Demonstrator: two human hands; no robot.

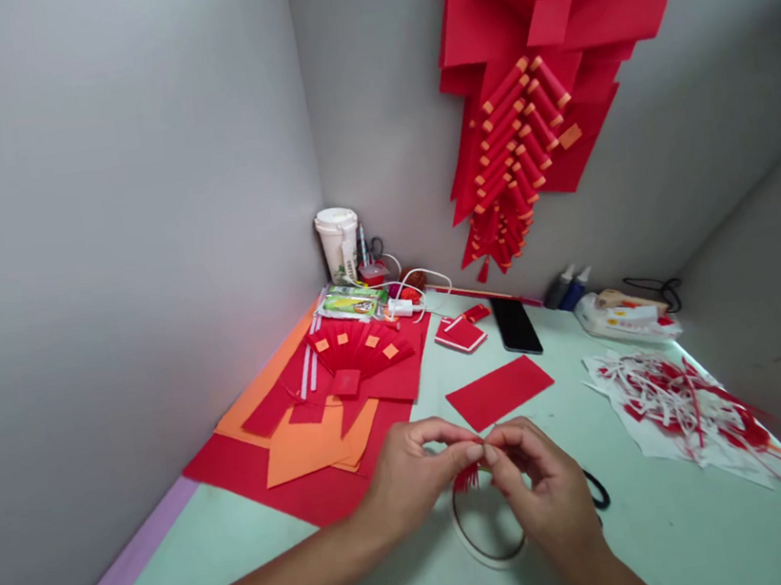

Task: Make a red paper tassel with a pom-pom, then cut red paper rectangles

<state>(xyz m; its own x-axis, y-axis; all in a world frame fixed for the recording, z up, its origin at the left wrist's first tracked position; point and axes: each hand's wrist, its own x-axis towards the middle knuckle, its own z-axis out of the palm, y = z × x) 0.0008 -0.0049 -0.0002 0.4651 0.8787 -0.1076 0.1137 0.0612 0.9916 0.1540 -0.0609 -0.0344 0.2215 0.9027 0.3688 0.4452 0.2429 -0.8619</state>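
Both hands meet at their fingertips over the near part of the table. My left hand (415, 476) is closed in a pinch on a small red paper tassel (466, 480), whose cut fringe hangs below the fingers. My right hand (549, 483) pinches at the same spot, at the tassel's upper end; the exact grip is covered by the fingertips. Under the hands lies a roll of tape (494, 563), its far side partly hidden. Black scissor handles (599, 490) show from behind my right hand. A red paper rectangle (500, 391) lies just beyond the fingers.
Red and orange paper sheets (306, 446) with a folded red fan (362, 349) cover the left side. A phone (517, 325) and small red cards (460, 334) lie farther back. Paper scraps (685, 398) heap at right. A white cup (339, 242) stands in the corner; red firecracker decorations (521, 136) hang above.
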